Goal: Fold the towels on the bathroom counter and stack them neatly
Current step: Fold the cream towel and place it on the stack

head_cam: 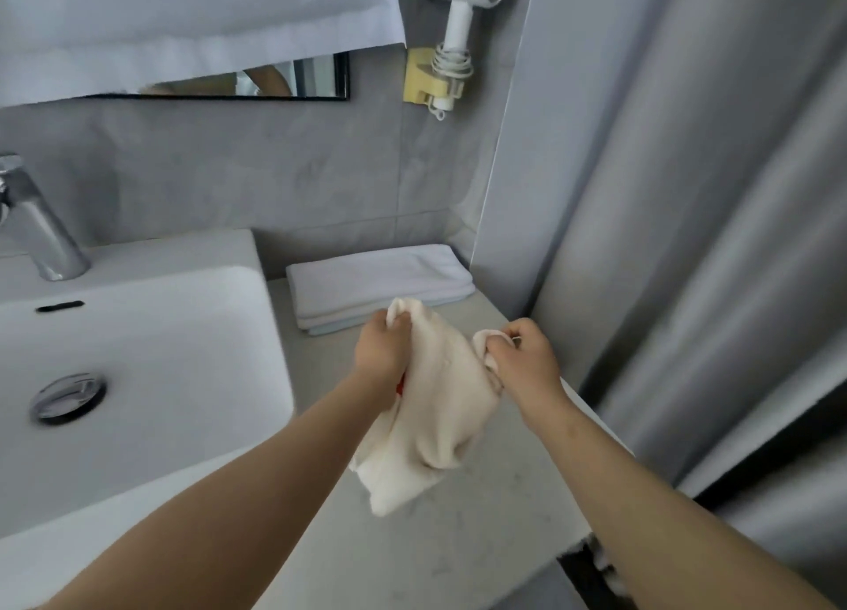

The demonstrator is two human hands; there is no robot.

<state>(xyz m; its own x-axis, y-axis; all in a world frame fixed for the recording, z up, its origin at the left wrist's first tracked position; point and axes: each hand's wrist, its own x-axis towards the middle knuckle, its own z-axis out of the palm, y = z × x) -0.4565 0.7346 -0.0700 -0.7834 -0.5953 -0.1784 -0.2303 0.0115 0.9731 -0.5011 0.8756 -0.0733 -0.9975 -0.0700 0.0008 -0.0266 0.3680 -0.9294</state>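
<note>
Head view: left hand (382,350) and right hand (522,357) each pinching top edge of cream towel (435,417), raised above counter (481,540). Soft, light, floppy, sags between hands. Best hold: corners. Folded white stack (380,284) just beyond hands.

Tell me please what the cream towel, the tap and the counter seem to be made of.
Cream towel: soft cloth, probably cotton terry, matte; it sags in folds between the left hand and the right hand. Tap: metal, polished chrome look; it shows bright reflections. Counter: likely stone or imitation stone, smooth; pale with faint grey veining.
</note>
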